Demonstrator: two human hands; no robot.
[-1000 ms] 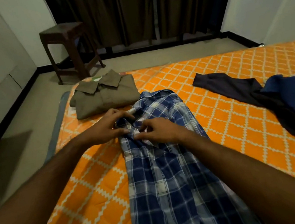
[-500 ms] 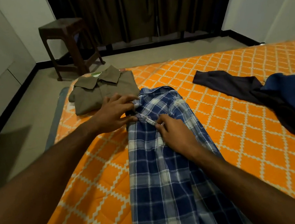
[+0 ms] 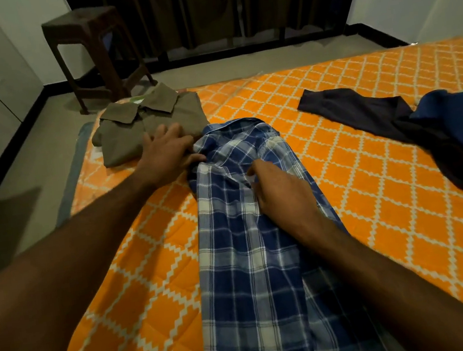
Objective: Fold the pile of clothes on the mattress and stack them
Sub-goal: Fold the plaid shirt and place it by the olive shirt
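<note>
A blue and white plaid shirt (image 3: pixel 248 275) lies lengthwise on the orange patterned mattress (image 3: pixel 371 187), its sides folded in and its collar at the far end. My left hand (image 3: pixel 168 154) lies flat with spread fingers at the shirt's left shoulder, thumb on the plaid cloth and fingertips at the edge of a folded brown shirt (image 3: pixel 131 129). On the middle of the plaid shirt sits my right hand (image 3: pixel 280 189), its fingers curled and pinching the front placket below the collar.
A heap of unfolded dark and blue clothes (image 3: pixel 458 135) lies at the right, one black piece (image 3: pixel 347 105) stretched toward the middle. Beyond the mattress's far left corner stands a brown stool (image 3: pixel 92 46) on the grey floor. Dark curtains hang behind.
My left hand has slid away from the placket to the shirt's left shoulder and opened flat. My right hand has stayed on the placket. The view has moved closer.
</note>
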